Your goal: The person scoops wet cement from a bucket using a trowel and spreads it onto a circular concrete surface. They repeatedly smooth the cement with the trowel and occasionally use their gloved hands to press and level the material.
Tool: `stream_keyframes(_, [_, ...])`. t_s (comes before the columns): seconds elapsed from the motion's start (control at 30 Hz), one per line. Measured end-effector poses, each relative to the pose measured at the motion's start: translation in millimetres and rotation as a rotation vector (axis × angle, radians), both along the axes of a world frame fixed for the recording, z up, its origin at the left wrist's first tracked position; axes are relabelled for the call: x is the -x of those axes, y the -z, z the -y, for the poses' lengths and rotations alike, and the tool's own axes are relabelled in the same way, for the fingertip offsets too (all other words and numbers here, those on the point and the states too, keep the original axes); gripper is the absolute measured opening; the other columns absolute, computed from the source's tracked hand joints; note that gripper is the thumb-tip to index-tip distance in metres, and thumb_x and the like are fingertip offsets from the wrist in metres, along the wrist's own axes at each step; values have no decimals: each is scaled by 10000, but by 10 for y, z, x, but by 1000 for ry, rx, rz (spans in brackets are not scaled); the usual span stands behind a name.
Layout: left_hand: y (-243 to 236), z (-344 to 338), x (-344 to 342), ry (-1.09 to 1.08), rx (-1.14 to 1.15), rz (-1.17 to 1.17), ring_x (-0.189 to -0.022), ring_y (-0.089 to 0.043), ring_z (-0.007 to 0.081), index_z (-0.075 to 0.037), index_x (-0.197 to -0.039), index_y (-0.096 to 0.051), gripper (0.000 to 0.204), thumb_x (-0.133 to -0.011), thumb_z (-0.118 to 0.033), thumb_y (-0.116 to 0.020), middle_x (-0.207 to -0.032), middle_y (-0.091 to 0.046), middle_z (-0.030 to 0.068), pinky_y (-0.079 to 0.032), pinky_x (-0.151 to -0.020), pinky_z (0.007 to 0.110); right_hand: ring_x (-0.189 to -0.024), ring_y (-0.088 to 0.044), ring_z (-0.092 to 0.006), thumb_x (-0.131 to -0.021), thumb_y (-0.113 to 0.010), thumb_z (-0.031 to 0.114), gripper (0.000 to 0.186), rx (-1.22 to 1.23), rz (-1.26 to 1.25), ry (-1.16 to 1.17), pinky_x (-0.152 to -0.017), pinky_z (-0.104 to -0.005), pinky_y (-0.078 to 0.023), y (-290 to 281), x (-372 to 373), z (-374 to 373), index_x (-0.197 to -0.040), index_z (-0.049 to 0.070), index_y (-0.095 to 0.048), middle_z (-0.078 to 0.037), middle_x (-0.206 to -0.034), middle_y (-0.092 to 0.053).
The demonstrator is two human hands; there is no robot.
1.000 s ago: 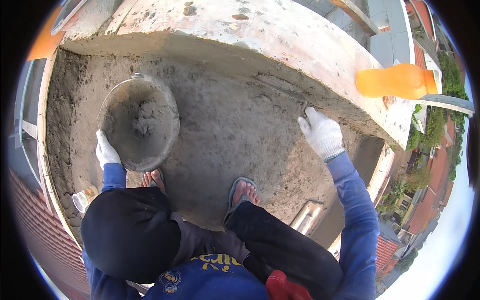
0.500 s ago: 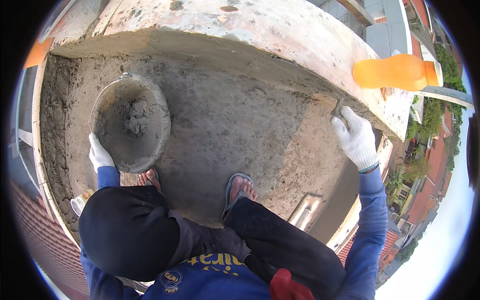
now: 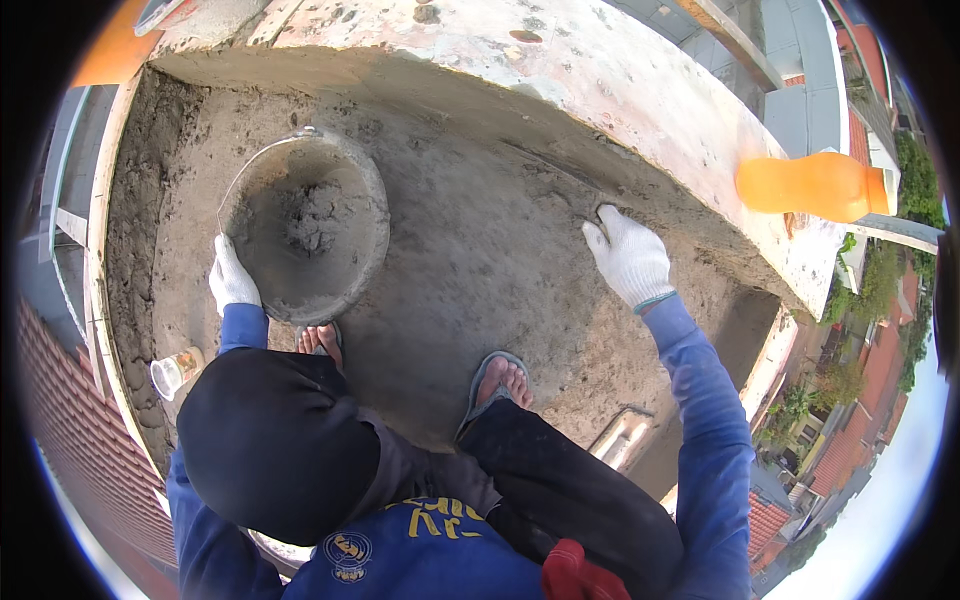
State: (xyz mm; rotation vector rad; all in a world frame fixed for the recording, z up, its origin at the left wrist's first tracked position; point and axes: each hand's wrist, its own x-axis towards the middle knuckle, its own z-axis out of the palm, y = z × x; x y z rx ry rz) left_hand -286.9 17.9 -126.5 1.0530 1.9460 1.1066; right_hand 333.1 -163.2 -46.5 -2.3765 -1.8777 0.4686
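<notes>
My left hand [image 3: 232, 274], in a white knit glove, is closed on the near-left rim of a round bucket [image 3: 368, 225]. The bucket tilts toward me and holds a lump of wet grey mortar [image 3: 312, 215]; its wire handle arcs along the left side. My right hand [image 3: 632, 258], gloved the same way, is closed around the handle of a trowel [image 3: 570, 175]. The trowel lies along the foot of the low mortar-coated wall [image 3: 450, 100], its blade seen nearly edge-on and much of its handle hidden by the glove.
An orange bottle [image 3: 812, 187] lies on the pale wall top at right. A plastic cup [image 3: 176, 372] stands at the left edge. Near my right foot is a long shallow pan-like object [image 3: 622, 437]. Rough grey mortar floor [image 3: 480, 270] spreads beneath my sandalled feet; rooftops drop away beyond the edges.
My right hand has swept left along the wall with the trowel. My left hand stays on the bucket rim. The whole view has shifted slightly rightward.
</notes>
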Motion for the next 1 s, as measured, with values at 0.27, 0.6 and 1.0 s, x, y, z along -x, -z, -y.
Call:
stream_keyframes(0.27, [-1, 12, 28, -31, -27, 99, -1156, -726, 165, 65, -1403, -763, 609, -1193, -485, -603, -1312, -811, 101, -551, -1055, 335, -907, -753, -460, -1078, -758, 330, 272, -144, -116, 139, -738, -494, -586, -617, -166, 440, -1134, 73, -689, -223, -959, -742])
stream_keyframes(0.6, [52, -5, 163, -9, 49, 83, -1190, -727, 191, 69, -1468, -726, 687, -1186, -543, -589, -1375, -788, 126, -553, -1070, 342, -827, -763, -387, -1012, -811, 223, 173, -230, -6, 184, -727, -443, -602, -818, -553, 981, -1092, 99, -720, -160, -912, -734])
stream_keyframes(1.0, [-45, -34, 41, -7, 66, 50, -1184, -742, 191, 60, -1461, -732, 695, -1186, -560, -581, -1355, -800, 129, -565, -1064, 338, -875, -754, -451, -1095, -717, 341, 286, -46, -59, 146, -736, -477, -596, -1012, -785, 911, -1202, 76, -718, -232, -940, -745])
